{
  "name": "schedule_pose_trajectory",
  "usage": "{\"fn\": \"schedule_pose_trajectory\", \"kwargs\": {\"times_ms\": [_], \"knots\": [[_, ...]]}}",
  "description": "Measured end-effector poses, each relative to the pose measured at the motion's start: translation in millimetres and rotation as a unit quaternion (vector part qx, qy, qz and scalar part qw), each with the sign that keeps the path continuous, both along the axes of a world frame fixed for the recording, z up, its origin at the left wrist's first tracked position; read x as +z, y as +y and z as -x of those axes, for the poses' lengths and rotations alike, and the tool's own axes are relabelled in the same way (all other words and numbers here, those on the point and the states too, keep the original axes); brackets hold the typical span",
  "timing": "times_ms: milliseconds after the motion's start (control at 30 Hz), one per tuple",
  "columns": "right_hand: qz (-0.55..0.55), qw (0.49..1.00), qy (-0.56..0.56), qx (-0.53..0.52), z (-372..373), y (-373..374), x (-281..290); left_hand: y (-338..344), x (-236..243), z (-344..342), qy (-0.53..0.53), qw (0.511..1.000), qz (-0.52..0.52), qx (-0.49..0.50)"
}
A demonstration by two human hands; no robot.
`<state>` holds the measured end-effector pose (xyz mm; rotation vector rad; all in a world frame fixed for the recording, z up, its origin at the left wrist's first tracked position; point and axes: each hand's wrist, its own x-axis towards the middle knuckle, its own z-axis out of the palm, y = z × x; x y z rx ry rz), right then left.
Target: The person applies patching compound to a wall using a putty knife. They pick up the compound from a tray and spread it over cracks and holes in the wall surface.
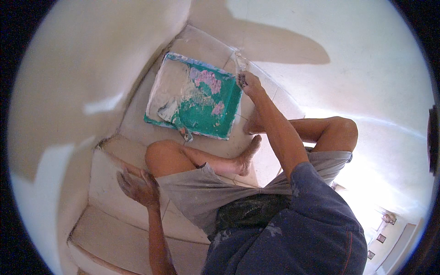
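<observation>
My right hand [249, 83] is closed around a putty knife [239, 61] whose pale, smeared blade points at the foot of the wall, just past the tray's far right corner. A green tray [206, 117] lies before me on the tiled step. Whitish putty [173, 82] covers its left side, and dried pink patches [208, 81] stick to its right part. Across the tray's near rim rests a second putty knife [182, 128], its blade end in the putty. My left hand [140, 187] hangs beside my left knee with fingers apart, holding nothing.
Pale walls rise close on the left [68, 91] and the far right [366, 68]. Tiled steps [133, 229] drop down at the lower left. My bare feet [249, 156] are close to the tray's near right side. Small frames [381, 238] hang in the room at lower right.
</observation>
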<state>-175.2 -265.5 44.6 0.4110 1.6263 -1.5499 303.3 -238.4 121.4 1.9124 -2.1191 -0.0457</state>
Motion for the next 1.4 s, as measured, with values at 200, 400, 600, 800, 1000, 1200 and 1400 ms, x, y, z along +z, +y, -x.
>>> {"fn": "schedule_pose_trajectory", "kwargs": {"times_ms": [200,400,600,800,1000,1200,1400], "knots": [[0.083,0.924,0.318,0.197,101.5,15.1,-71.0,-5.9,-6.4,21.4,0.037,0.998,0.012,-0.041],[-0.128,0.834,0.335,0.42,46.9,-45.3,-0.4,6.5,6.5,-8.0,0.01,1.0,-0.005,0.009],[-0.334,0.546,0.589,0.494,103.6,-57.9,58.2,0.8,-5.3,3.2,0.03,0.999,0.005,-0.028],[-0.104,0.772,0.547,0.307,120.7,-23.8,21.2,-5.4,-1.1,12.0,0.045,0.999,0.001,-0.024],[0.11,0.99,0.022,-0.09,6.8,-11.9,20.1,-4.2,6.4,12.0,0.024,0.999,-0.022,-0.006],[0.051,0.992,0.072,-0.093,9.6,-18.5,-20.5,-1.6,-1.3,5.8,0.003,1.0,-0.015,-0.009],[0.053,0.99,0.008,-0.134,-0.1,-37.2,-50.0,2.6,4.8,-2.6,-0.01,1.0,-0.02,-0.014]]}}
